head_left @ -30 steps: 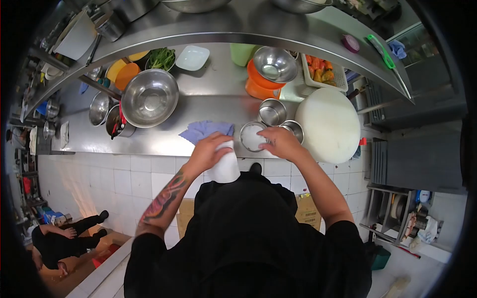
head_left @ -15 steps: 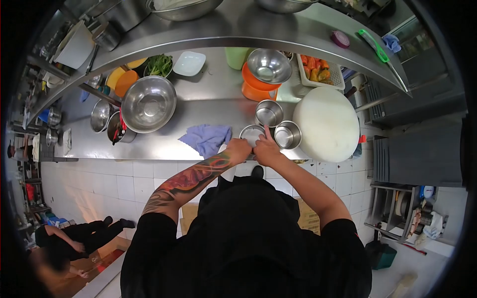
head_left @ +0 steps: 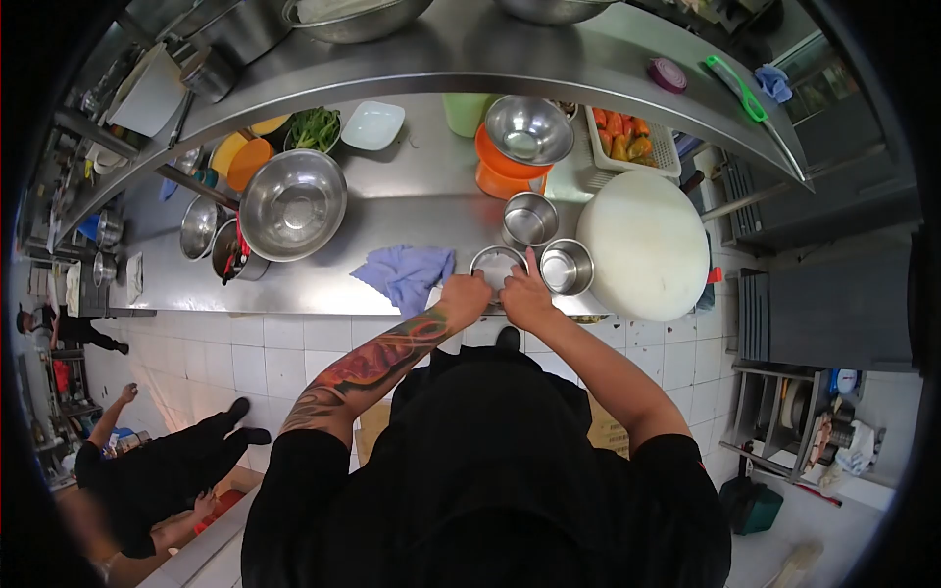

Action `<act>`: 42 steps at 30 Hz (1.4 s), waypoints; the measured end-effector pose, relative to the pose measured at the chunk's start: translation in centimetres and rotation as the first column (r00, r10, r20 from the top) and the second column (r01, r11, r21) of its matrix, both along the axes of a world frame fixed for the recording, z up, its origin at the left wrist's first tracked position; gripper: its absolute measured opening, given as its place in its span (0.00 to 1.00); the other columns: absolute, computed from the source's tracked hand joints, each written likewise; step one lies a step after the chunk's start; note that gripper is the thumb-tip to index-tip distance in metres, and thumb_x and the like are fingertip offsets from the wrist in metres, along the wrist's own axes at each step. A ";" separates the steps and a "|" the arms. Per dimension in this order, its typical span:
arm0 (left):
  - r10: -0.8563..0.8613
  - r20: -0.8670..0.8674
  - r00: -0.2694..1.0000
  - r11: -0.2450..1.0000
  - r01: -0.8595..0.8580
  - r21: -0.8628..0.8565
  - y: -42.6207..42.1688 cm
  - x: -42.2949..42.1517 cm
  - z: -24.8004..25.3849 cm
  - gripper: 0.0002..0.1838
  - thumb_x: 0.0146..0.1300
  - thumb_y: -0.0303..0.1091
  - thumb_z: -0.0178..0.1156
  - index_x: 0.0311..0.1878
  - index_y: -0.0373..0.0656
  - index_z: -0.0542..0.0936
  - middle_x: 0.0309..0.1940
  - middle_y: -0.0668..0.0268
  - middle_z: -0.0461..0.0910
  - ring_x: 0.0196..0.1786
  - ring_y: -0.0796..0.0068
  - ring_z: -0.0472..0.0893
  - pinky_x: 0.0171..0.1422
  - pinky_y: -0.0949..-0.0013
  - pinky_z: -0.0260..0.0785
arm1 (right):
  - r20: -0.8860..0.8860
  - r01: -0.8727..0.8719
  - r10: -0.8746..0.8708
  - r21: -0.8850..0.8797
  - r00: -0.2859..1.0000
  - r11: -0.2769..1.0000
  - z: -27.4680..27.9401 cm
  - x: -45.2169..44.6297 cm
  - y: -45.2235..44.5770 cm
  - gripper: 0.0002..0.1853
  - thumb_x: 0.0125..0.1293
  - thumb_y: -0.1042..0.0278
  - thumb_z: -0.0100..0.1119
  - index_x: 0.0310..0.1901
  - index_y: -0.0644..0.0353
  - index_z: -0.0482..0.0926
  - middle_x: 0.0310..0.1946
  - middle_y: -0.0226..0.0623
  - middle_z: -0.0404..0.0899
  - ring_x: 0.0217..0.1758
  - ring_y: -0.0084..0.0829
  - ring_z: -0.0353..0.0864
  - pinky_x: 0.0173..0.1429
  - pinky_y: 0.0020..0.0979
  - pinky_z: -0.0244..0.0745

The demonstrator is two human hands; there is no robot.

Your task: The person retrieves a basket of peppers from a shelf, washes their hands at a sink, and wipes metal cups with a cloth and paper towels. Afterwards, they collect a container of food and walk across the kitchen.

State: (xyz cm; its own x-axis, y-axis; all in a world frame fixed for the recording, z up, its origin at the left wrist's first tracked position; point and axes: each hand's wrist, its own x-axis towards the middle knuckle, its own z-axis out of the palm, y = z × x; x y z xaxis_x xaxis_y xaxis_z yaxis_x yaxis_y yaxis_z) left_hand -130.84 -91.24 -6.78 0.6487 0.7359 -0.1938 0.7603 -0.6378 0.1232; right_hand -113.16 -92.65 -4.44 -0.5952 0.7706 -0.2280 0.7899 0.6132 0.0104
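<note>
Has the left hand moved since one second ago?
Yes: rightward, toward the round white block; the left hand went from beside the blue cloth to the leftmost of three steel cups.

I list silver-grey cups [head_left: 530, 221], lavender-blue cloth [head_left: 402, 274], plain white block [head_left: 642, 245], orange tub [head_left: 502, 178], pale-green container [head_left: 461, 115], red, orange and yellow peppers [head_left: 623, 135], purple onion [head_left: 668, 74], green knife handle [head_left: 741, 90], red-and-black patterned forearm tattoo [head_left: 372, 361]

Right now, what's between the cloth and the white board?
Three steel cups, plus your left hand and right hand at the cup nearest the cloth. The head view shows this.
</note>
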 end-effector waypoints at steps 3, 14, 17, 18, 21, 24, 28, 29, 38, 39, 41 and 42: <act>0.040 -0.031 0.999 0.998 -0.039 0.057 0.0 0.3 -0.3 0.07 0.54 0.28 0.62 0.34 0.41 0.86 0.39 0.57 0.81 0.36 0.57 0.87 0.36 0.60 0.80 | -0.030 0.013 -0.013 -0.002 0.999 1.000 -0.2 -0.1 0.1 0.08 0.57 0.65 0.60 0.31 0.54 0.89 0.34 0.37 0.83 0.59 0.43 0.74 0.80 0.67 0.31; -0.051 0.170 0.984 0.999 0.049 0.016 -0.7 -0.9 2.0 0.07 0.55 0.29 0.61 0.35 0.41 0.86 0.39 0.56 0.81 0.37 0.57 0.87 0.38 0.59 0.79 | -0.534 0.182 -0.290 -0.247 0.794 0.952 3.4 1.4 -0.3 0.12 0.61 0.66 0.60 0.43 0.59 0.87 0.44 0.44 0.85 0.60 0.47 0.78 0.72 0.51 0.63; -0.044 0.087 0.995 0.999 0.046 -0.019 -0.8 -0.8 2.3 0.09 0.57 0.28 0.59 0.40 0.39 0.84 0.43 0.52 0.80 0.36 0.55 0.87 0.36 0.57 0.80 | -0.615 0.355 -0.540 -0.406 0.575 0.842 2.4 -0.3 1.0 0.13 0.63 0.70 0.56 0.46 0.63 0.85 0.45 0.46 0.85 0.56 0.49 0.80 0.61 0.44 0.74; -0.049 0.089 0.995 0.999 0.050 -0.014 -0.8 -0.6 1.7 0.09 0.57 0.28 0.59 0.40 0.39 0.84 0.43 0.52 0.80 0.36 0.55 0.87 0.36 0.57 0.80 | -0.547 0.360 -0.548 -0.418 0.633 0.834 1.7 -0.9 1.5 0.15 0.61 0.69 0.56 0.48 0.64 0.84 0.48 0.49 0.84 0.56 0.50 0.80 0.60 0.45 0.75; -0.023 -0.017 1.000 1.000 0.023 -0.011 -0.2 -0.2 -0.7 0.10 0.58 0.28 0.58 0.41 0.36 0.83 0.41 0.50 0.81 0.36 0.55 0.87 0.37 0.57 0.80 | -0.243 0.386 -0.513 -0.424 0.823 0.820 -0.3 -2.7 3.0 0.18 0.60 0.67 0.58 0.51 0.64 0.82 0.51 0.52 0.83 0.56 0.50 0.81 0.62 0.44 0.75; 0.076 0.082 0.994 0.997 -0.073 -0.028 0.0 -0.6 -1.2 0.09 0.57 0.27 0.58 0.38 0.33 0.82 0.38 0.50 0.83 0.35 0.54 0.87 0.37 0.57 0.80 | -0.192 0.421 -0.561 -0.480 0.805 0.770 -1.3 -3.5 4.3 0.20 0.59 0.65 0.60 0.53 0.64 0.81 0.54 0.54 0.81 0.59 0.49 0.80 0.64 0.43 0.75; 0.039 0.067 0.997 0.999 -0.037 -0.027 0.0 -0.9 -1.0 0.09 0.57 0.25 0.57 0.40 0.33 0.81 0.39 0.50 0.84 0.34 0.52 0.87 0.36 0.56 0.79 | -0.145 0.421 -0.540 -0.475 0.829 0.773 -1.9 -3.6 4.6 0.20 0.60 0.65 0.60 0.52 0.64 0.82 0.55 0.53 0.80 0.60 0.50 0.79 0.64 0.43 0.75; 0.008 0.062 0.998 0.998 -0.005 -0.056 0.2 -1.2 -0.6 0.10 0.57 0.24 0.57 0.42 0.36 0.82 0.42 0.49 0.84 0.34 0.52 0.87 0.36 0.56 0.79 | -0.119 0.412 -0.525 -0.484 0.843 0.772 -0.4 -3.5 4.5 0.19 0.60 0.65 0.60 0.51 0.64 0.82 0.55 0.53 0.80 0.61 0.50 0.78 0.64 0.43 0.75; 0.173 0.524 0.834 0.973 -0.062 -0.221 -4.5 -7.4 8.3 0.14 0.63 0.28 0.62 0.52 0.49 0.84 0.61 0.56 0.79 0.52 0.54 0.84 0.52 0.56 0.79 | -0.114 0.165 -0.229 -0.407 0.967 0.899 -1.0 -2.7 3.8 0.25 0.61 0.75 0.55 0.62 0.58 0.76 0.68 0.49 0.69 0.73 0.46 0.67 0.72 0.41 0.67; 0.170 0.523 0.835 0.974 -0.060 -0.220 -5.0 -8.6 8.0 0.14 0.63 0.28 0.62 0.52 0.49 0.84 0.61 0.56 0.79 0.52 0.54 0.84 0.52 0.56 0.79 | -0.178 0.167 -0.230 -0.311 0.957 0.936 -1.5 -2.9 3.3 0.26 0.62 0.76 0.54 0.63 0.56 0.75 0.71 0.47 0.67 0.75 0.45 0.64 0.74 0.42 0.66; 0.315 0.643 0.698 0.947 -0.181 -0.267 -5.7 -10.6 6.8 0.16 0.63 0.28 0.62 0.55 0.45 0.82 0.60 0.55 0.79 0.56 0.51 0.82 0.57 0.58 0.76 | -0.196 0.199 -0.258 -0.278 0.946 0.940 -2.4 -3.1 2.6 0.23 0.63 0.76 0.52 0.61 0.56 0.76 0.68 0.47 0.70 0.71 0.45 0.69 0.71 0.42 0.68; 0.315 0.643 0.698 0.946 -0.182 -0.267 -6.0 -11.5 6.4 0.16 0.63 0.28 0.62 0.55 0.45 0.82 0.60 0.55 0.79 0.56 0.51 0.82 0.57 0.58 0.76 | -0.215 0.228 -0.282 -0.246 0.935 0.942 -2.1 -3.3 2.4 0.20 0.64 0.75 0.50 0.59 0.57 0.77 0.65 0.46 0.73 0.67 0.45 0.73 0.69 0.43 0.71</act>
State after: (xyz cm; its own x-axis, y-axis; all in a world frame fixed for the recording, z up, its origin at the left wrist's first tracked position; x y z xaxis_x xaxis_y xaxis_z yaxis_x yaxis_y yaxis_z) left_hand -142.31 -97.22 -0.40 0.4533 0.8876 0.0817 0.5613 -0.3554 0.7474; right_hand -116.46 -90.22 -6.52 -0.4426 0.8528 -0.2771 0.8812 0.3564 -0.3106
